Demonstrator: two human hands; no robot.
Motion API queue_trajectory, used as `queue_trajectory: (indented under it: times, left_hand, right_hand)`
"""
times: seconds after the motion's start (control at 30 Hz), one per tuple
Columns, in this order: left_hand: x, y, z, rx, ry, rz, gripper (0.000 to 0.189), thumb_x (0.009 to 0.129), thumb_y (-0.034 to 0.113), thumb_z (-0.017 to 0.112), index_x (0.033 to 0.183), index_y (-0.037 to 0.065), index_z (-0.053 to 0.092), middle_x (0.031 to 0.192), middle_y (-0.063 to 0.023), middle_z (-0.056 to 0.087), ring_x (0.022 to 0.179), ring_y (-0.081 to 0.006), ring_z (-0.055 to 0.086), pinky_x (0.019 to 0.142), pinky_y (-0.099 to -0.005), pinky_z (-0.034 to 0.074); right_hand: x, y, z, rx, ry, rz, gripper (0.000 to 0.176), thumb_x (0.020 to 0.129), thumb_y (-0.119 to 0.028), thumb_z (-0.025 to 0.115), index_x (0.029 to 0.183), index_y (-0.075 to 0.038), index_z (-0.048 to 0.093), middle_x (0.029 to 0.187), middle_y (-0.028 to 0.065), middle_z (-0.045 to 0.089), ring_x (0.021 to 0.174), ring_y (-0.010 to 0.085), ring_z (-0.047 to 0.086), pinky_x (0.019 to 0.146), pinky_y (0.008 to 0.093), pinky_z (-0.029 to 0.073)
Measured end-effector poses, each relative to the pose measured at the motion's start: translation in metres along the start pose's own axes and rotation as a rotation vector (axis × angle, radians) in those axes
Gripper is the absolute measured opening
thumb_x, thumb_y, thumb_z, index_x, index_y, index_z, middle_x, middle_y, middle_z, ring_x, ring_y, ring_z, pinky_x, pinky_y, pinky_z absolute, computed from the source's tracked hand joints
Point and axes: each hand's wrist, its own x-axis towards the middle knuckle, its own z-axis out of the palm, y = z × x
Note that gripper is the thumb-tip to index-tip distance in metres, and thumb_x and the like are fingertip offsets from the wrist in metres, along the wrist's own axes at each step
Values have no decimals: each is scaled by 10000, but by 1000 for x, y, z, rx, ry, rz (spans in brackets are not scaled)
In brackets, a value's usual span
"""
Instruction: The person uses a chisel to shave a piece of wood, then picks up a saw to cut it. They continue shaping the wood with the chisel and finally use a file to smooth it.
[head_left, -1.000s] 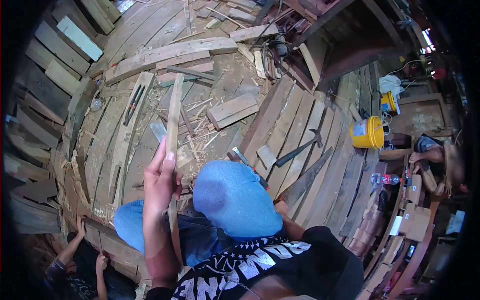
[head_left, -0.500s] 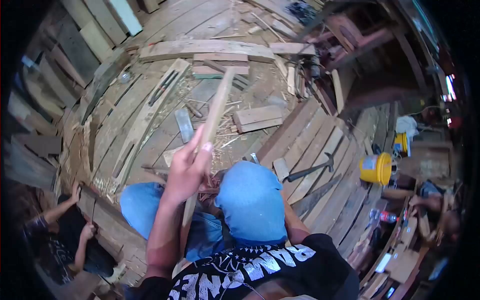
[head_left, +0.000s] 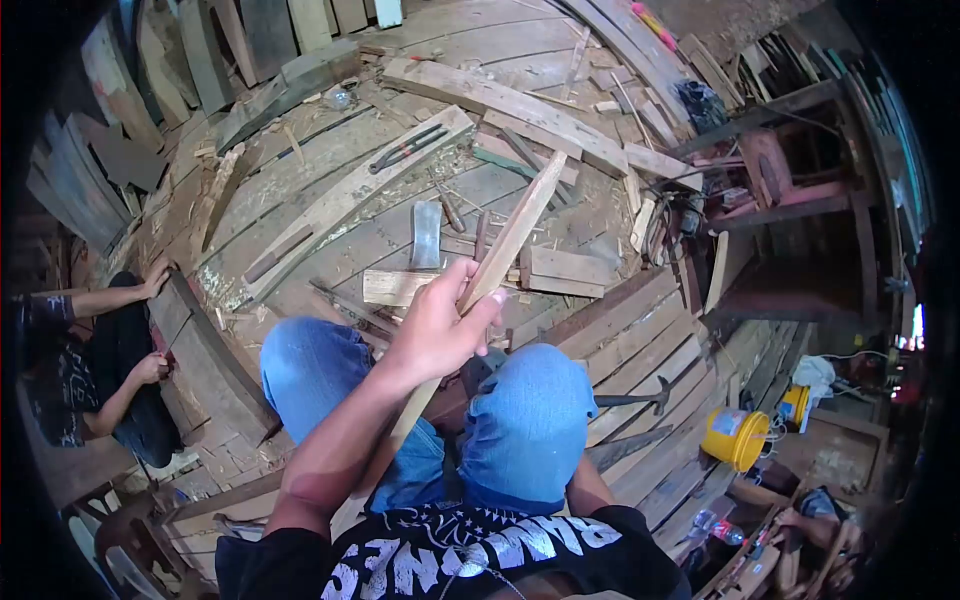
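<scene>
My left hand [head_left: 445, 320] is closed around a long, narrow wooden strip [head_left: 520, 225], thumb on its right side. The strip slants from beside my body, past my left forearm, to a tapered far end above the floor. My right forearm [head_left: 590, 487] shows only beside my right knee [head_left: 530, 420]; the right hand is hidden behind that leg. Beyond my left hand, a grey-blue flat piece [head_left: 427, 235] lies near a short pale board [head_left: 400, 287]. Right of the strip rests a short wood block [head_left: 568, 272].
A hammer [head_left: 640, 398] lies right of my knee. Farther right stands a yellow bucket [head_left: 733, 438]. A dark long-handled tool [head_left: 408, 150] rests on a long plank [head_left: 350, 205]. At left, another person's hands [head_left: 152, 368] are by a thick beam [head_left: 215, 350]. Shavings litter the floor.
The view has turned, so the floor and the other person appear shifted. My left hand still grips the wooden strip, which now slants more to the right in view.
</scene>
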Motion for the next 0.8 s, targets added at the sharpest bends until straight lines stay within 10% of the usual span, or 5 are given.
queue_trajectory:
  times: [0.4,0.53,0.6,0.8]
  left_hand:
    - [11,-19,-11,-32,17,114,259,1024,284,410,1086,54,511,599,54,380,456,-39,355,417,-227,296]
    - [10,-13,-15,22,57,76,255,1025,280,409,1117,59,497,601,56,372,467,-38,345,420,-228,288]
    - [7,-8,-16,101,100,54,331,1003,330,415,1095,29,520,708,-109,557,662,-192,563,632,-366,450]
    - [4,-1,-18,59,70,39,315,1006,328,403,1029,31,502,663,-92,543,606,-176,555,572,-353,437]
  right_hand:
    - [-53,-297,-215,397,278,-373,311,986,-231,479,1149,23,549,559,15,515,466,93,505,435,258,398]
    - [-69,-336,-218,399,130,-468,353,995,-238,461,1196,44,529,539,25,526,464,89,518,435,265,407]
    - [-74,-344,-217,362,144,-453,349,999,-228,449,1206,42,528,539,28,529,454,90,518,436,266,410]
    - [-76,-344,-218,343,55,-465,343,1026,-223,385,1237,14,515,638,-3,486,462,69,490,421,225,381]
